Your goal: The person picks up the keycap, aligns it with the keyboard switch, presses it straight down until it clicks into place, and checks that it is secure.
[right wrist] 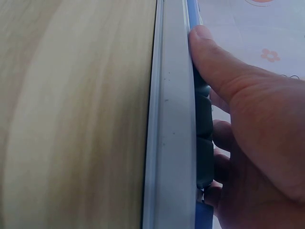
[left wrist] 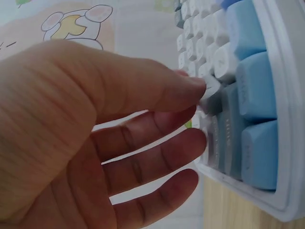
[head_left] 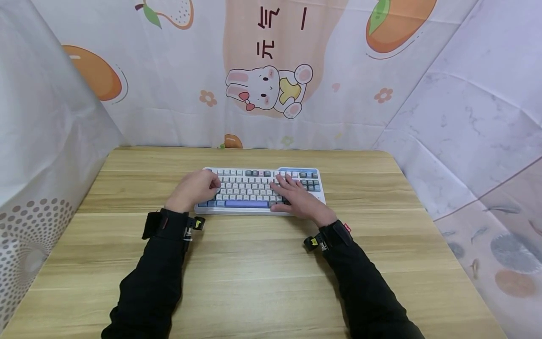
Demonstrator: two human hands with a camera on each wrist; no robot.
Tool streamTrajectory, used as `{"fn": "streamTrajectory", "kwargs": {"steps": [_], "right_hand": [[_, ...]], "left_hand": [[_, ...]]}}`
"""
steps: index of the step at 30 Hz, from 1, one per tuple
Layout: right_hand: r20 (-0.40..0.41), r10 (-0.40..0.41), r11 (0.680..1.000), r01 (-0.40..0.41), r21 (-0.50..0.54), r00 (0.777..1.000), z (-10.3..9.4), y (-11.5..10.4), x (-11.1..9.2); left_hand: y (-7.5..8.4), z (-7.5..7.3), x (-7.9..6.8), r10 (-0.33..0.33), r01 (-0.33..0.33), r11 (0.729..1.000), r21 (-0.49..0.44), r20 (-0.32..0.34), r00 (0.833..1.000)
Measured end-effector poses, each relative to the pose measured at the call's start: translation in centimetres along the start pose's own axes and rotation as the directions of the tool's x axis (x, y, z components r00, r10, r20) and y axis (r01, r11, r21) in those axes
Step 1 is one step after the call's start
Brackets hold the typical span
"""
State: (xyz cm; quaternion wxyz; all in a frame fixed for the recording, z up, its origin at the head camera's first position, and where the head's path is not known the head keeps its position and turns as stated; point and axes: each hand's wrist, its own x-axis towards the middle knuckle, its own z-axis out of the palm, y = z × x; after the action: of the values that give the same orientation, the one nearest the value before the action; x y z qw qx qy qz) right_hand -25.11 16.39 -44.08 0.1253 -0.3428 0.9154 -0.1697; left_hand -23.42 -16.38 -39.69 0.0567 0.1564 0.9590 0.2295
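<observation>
A compact keyboard with white, grey and blue keys and a lilac spacebar lies on the wooden table. At its left end, my left hand bends over the keys. In the left wrist view, the thumb and index finger pinch a pale keycap, which looks tilted against its neighbours. The other fingers of that hand curve loosely beside it. My right hand rests spread over the right part of the keyboard. The right wrist view has its thumb along the front row of keys.
The wooden table reaches out on all sides of the keyboard. Behind it hangs a white cloth printed with fruit and a rabbit. More printed cloth hangs at the right. Black straps with small cameras sit on both wrists.
</observation>
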Motion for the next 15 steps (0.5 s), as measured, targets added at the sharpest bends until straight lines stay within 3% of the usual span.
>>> {"fn": "streamTrajectory", "kwargs": {"steps": [15], "right_hand": [[-0.002,0.005,1.000,-0.005,0.004,1.000,0.02,0.01,0.04]], "left_hand": [[-0.23,0.69,0.37,-0.032,0.032,0.999,0.011,-0.028,0.999]]}}
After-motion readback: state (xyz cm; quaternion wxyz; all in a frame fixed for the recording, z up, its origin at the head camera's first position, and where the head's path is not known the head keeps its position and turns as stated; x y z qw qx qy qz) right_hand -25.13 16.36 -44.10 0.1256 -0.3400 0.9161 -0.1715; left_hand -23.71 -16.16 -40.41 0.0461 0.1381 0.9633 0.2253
